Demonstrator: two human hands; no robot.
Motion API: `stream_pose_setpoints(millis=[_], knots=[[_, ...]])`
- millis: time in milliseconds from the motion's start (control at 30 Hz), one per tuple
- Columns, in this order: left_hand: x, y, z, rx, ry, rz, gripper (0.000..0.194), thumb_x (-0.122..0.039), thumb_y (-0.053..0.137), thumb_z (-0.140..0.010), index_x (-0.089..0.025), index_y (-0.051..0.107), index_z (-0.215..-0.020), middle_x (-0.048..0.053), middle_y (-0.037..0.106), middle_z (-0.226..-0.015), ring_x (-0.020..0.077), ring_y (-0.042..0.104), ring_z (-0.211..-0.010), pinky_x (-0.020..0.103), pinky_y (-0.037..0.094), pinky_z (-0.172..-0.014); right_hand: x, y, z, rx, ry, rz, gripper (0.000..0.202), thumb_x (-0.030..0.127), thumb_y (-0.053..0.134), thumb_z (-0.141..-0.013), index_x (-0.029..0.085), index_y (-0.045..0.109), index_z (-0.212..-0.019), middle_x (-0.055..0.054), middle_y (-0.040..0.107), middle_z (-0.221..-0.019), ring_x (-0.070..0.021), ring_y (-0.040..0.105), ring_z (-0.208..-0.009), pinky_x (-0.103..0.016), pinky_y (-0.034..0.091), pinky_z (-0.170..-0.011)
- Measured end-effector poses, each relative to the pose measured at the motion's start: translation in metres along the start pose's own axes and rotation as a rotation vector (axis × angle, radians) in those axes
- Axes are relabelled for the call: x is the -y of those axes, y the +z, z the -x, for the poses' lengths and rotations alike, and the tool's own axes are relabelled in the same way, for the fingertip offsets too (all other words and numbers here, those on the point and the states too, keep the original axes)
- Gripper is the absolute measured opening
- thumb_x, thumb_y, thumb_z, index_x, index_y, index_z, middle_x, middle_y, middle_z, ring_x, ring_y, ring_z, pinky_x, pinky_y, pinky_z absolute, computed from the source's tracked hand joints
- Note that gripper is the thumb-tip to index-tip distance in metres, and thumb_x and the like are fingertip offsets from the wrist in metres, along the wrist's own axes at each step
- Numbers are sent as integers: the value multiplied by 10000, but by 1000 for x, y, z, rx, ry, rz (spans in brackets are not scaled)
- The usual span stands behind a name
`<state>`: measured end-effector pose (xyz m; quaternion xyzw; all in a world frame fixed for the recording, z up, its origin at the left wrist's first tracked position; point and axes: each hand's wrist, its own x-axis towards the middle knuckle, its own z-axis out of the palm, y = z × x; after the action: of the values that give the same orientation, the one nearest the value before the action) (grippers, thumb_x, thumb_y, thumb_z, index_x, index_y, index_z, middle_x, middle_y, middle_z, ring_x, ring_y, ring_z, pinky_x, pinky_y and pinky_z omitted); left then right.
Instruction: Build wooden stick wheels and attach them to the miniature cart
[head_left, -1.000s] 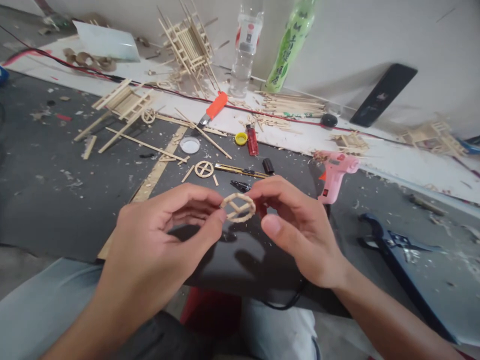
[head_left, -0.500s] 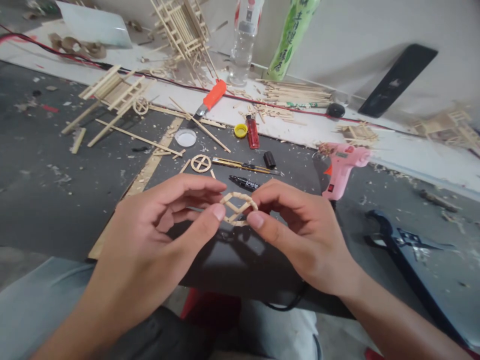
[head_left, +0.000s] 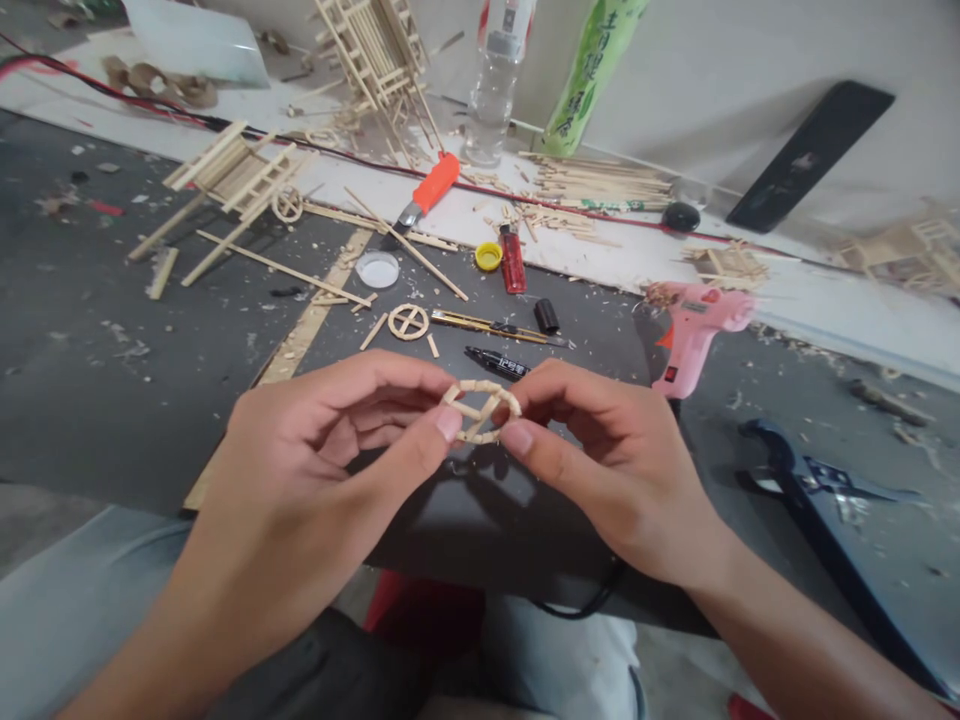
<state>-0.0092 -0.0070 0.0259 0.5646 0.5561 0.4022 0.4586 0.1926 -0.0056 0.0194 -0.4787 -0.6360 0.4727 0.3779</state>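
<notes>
A small wooden ring (head_left: 484, 410) with crossed sticks inside is held up over the dark table's front part. My left hand (head_left: 352, 450) pinches its left rim between thumb and fingers. On the right rim, my right hand (head_left: 600, 450) grips it the same way. Behind them lies a finished-looking wooden wheel (head_left: 409, 322) with a cross inside, flat on the table between short sticks. A black marker (head_left: 496, 362) lies just beyond the held ring, its black cap (head_left: 547, 316) farther back.
A pink glue gun (head_left: 697, 330) and dark blue cutters (head_left: 810, 510) lie at the right. An orange knife (head_left: 435, 185), red lighter (head_left: 512, 260) and yellow cap (head_left: 488, 256) are farther back. A stick-built cart (head_left: 240, 185) stands left; a bottle (head_left: 495, 90) stands behind.
The ring has turned slightly between my fingers, so its inner sticks show at another angle. Both hands still hold it. The whole view has shifted a little.
</notes>
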Motion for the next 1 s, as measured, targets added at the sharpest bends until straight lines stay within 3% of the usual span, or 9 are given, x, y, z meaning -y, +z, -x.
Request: stream_pose_setpoints(millis=[167, 467, 733, 867, 1000], knots=[[-1, 2, -2, 53, -13, 92, 80, -256, 842, -790, -280, 787, -844, -55, 806, -830, 143, 788, -743, 140, 642, -679, -1, 1, 0, -13, -67, 46, 95, 297, 731, -952, 229, 721, -886, 20, 695, -814, -127, 594, -755, -271, 447, -686], [2, -4, 3, 147, 54, 27, 77, -242, 786, -857, -309, 822, -869, -90, 804, -833, 85, 762, -759, 67, 577, -694, -3, 0, 2, 5, -211, 80, 61, 236, 718, -969, 220, 711, -910, 28, 694, -834, -100, 601, -750, -253, 451, -673], [4, -5, 4, 116, 123, -58, 59, -275, 789, -870, -322, 813, -844, -93, 792, -797, 71, 747, -726, 66, 561, -668, -2, -1, 3, 1, -235, 101, 47, 227, 716, -971, 225, 713, -925, 34, 697, -844, -92, 606, -763, -245, 468, -696], [4, -3, 3, 84, 100, -11, 130, -255, 816, -827, -317, 833, -939, -60, 825, -913, 131, 793, -806, 131, 630, -737, -2, 0, 3, -47, -226, 94, 60, 235, 728, -958, 223, 711, -902, 33, 691, -817, -98, 605, -748, -249, 461, -671], [4, -2, 2, 47, 73, 81, 164, -235, 836, -799, -334, 815, -929, -82, 823, -891, 125, 797, -746, 111, 630, -691, -1, 0, 3, -81, -205, 75, 69, 246, 737, -947, 224, 706, -890, 29, 690, -809, -109, 598, -741, -263, 455, -658]])
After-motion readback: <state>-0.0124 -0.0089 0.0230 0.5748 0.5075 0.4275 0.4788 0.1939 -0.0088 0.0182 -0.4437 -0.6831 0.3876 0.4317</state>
